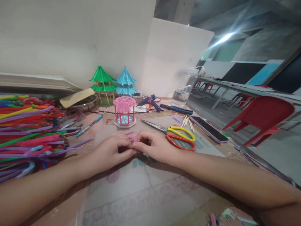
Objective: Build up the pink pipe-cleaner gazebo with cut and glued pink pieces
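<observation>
The counter (pixel 164 188) carries everything, w/ a printed sheet spread under the work area, prob. to keep glue off the surface. Biggest item is the heap of colored straws (pixel 28 131) along the left edge, lying roughly lengthwise left-to-right, stacked within reach of the left arm. At the back by the wall stand a green straw pagoda (pixel 102 82) and a blue straw pagoda (pixel 125 82), upright and out of the way, seemingly finished. Nearer, a pink straw pavilion (pixel 124 111) stands upright on its base, just beyond the hands, close enough to take parts. A glue gun (pixel 149 102) rests behind it, nozzle toward the left, cord trailing. A phone (pixel 208 128) lies flat on the right, well apart from the work. Scissors (pixel 175 135) lie just beside the right hand (pixel 155 146), blades toward the back-left, handles toward the person, so easy to pick up. A blue pen (pixel 89 125) lies diagonally at left. The left hand (pixel 110 153) and right hand meet at center, fingertips of both pinched on a short pink straw piece (pixel 134 140), held just above the counter; its long axis looks approx. left-right, one end to each hand, though fingers hide most of it. Loose pink offcuts (pixel 129 132) lie just behind.
</observation>
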Tool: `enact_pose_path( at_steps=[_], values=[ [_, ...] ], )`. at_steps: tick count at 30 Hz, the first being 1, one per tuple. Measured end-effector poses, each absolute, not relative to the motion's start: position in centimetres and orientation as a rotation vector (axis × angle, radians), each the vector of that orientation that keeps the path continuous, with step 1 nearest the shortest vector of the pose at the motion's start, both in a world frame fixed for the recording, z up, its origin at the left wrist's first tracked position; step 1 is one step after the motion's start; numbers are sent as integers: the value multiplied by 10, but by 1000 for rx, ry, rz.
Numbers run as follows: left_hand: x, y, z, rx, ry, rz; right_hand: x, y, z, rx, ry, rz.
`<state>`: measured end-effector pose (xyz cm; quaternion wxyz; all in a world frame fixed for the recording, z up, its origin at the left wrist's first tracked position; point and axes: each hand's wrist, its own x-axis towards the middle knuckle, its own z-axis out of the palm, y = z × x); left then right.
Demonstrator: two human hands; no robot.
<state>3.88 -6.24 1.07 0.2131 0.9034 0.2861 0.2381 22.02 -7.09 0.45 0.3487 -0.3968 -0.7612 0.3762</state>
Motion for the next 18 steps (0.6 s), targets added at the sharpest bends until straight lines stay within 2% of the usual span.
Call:
enact_pose_path(
  at_steps=[18],
  values=[
    [38,-59,14,2331,862,584,222,-67,4,-899,-1844,1174]
  ],
)
